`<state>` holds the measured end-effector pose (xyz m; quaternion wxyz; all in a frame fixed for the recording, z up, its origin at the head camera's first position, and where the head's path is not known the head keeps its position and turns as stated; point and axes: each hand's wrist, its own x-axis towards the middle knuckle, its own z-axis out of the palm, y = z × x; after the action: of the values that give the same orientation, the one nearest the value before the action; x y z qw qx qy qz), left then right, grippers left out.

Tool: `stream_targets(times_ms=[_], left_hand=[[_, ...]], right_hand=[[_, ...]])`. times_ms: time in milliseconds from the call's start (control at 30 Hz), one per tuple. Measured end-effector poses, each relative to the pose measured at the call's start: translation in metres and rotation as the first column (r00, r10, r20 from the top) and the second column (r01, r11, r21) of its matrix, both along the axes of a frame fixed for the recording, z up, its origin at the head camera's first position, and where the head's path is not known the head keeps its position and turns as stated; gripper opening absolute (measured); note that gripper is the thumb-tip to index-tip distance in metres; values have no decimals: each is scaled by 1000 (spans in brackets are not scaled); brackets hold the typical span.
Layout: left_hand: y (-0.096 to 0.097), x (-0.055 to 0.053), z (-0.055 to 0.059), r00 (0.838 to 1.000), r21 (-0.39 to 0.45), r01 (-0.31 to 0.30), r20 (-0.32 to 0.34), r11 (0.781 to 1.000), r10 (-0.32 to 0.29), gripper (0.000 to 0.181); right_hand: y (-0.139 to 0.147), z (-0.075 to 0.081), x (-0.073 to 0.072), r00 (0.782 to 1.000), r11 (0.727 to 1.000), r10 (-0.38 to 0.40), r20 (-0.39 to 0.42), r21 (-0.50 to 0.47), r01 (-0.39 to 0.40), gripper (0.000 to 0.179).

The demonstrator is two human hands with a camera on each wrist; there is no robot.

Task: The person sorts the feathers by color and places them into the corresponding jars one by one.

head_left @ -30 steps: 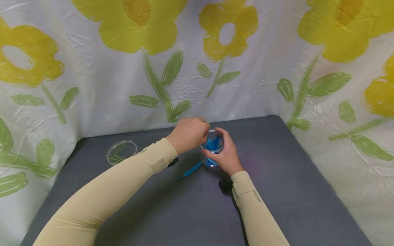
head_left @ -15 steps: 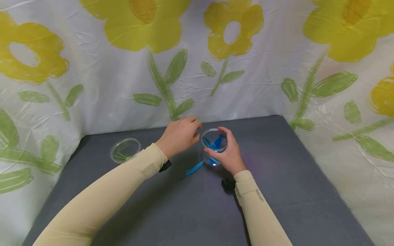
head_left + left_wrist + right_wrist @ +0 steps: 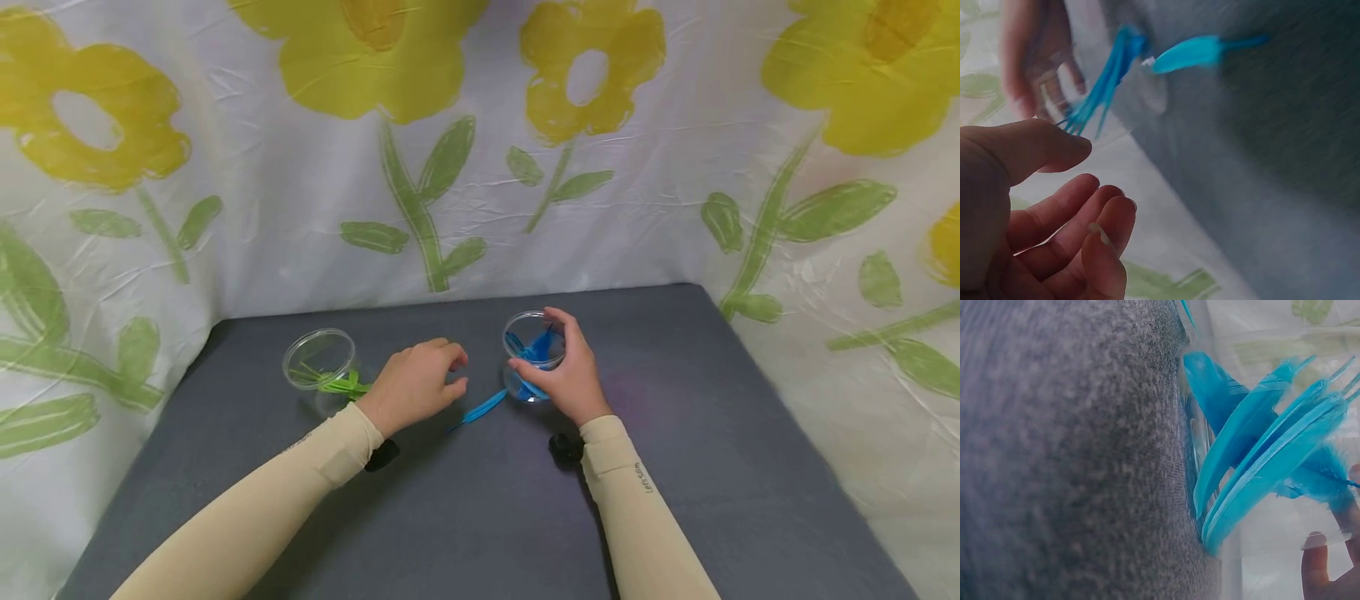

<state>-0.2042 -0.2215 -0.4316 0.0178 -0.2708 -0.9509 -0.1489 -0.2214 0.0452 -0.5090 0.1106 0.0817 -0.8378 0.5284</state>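
Observation:
With thumb and fingers, my right hand (image 3: 570, 371) grips a clear plastic cup (image 3: 517, 377) standing on the grey table. Blue feathers (image 3: 1260, 437) lean inside it, their quills toward the rim. My left hand (image 3: 416, 383) is in the air to the left of this cup and holds nothing. In the left wrist view the left thumb (image 3: 1047, 147) stands apart from the loosely bent fingers. One loose blue feather (image 3: 483, 407) lies on the table between the hands, its tip close to the cup's base.
Another clear cup (image 3: 318, 333) stands at the left, with thin green pieces (image 3: 341, 383) in it, partly behind the left hand. A flower-printed white curtain (image 3: 315, 208) rises behind the table's (image 3: 675, 467) back edge.
My left hand has drawn out of the cup of blue feathers and moved left and down, its fingers loosening. The right hand keeps hold of the cup. The head view has shifted slightly.

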Motion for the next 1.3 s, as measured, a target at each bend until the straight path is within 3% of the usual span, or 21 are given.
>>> stream_targets(times_ms=[200,633,1300], left_hand=[[-11,11,-19,997,24,-40,72,999,38,25],[-18,20,-38,982,29,-93,169,995,87,19],[-20,21,-53,955,44,-105,282,994,89,14]], right_hand=[[-1,1,1,1000,1000,-1,-3,-1,1,97],[2,0,-1,1000,1000,-7,-3,13,7,96],[-2,3,2,1000,1000,-4,-3,4,4,96]])
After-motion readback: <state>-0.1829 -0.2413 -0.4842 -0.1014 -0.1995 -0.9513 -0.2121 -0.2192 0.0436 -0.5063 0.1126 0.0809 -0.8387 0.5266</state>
